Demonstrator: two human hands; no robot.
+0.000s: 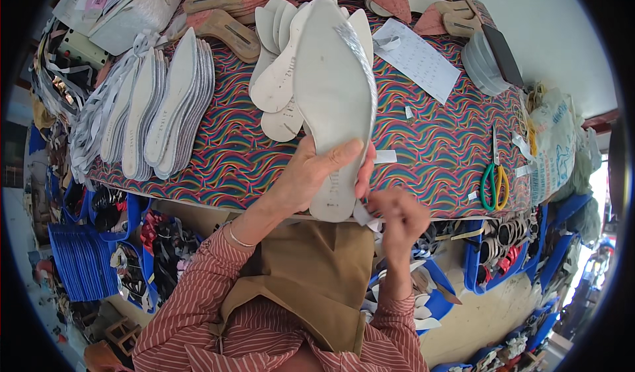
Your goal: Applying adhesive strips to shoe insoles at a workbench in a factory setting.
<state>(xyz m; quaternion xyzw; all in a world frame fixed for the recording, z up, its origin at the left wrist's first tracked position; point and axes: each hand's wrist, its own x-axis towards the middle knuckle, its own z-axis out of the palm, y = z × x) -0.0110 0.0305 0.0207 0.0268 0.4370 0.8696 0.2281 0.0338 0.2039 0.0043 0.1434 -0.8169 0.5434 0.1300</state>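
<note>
My left hand (pixel 331 164) grips a white insole (pixel 331 81) near its narrow heel end, thumb on top and fingers wrapped around the right edge. A shiny silvery band (pixel 360 51) runs along the insole's right side from near the toe. Beside the heel, my right hand (pixel 400 216) pinches a short pale strip (pixel 365 214) that hangs at the insole's edge; its fingers are slightly blurred. Behind the held insole lie several loose white insoles (pixel 278 94), fanned out and partly hidden by it.
Stacked insoles (pixel 175 107) and a bundle of pale strips (pixel 99 117) lie left on the patterned cloth (pixel 231 154). To the right are scissors (pixel 495 173), a paper sheet (pixel 420 61) and a tape roll (pixel 479 68). Wooden shoe lasts (pixel 228 35) line the back; blue baskets (pixel 473 259) stand below.
</note>
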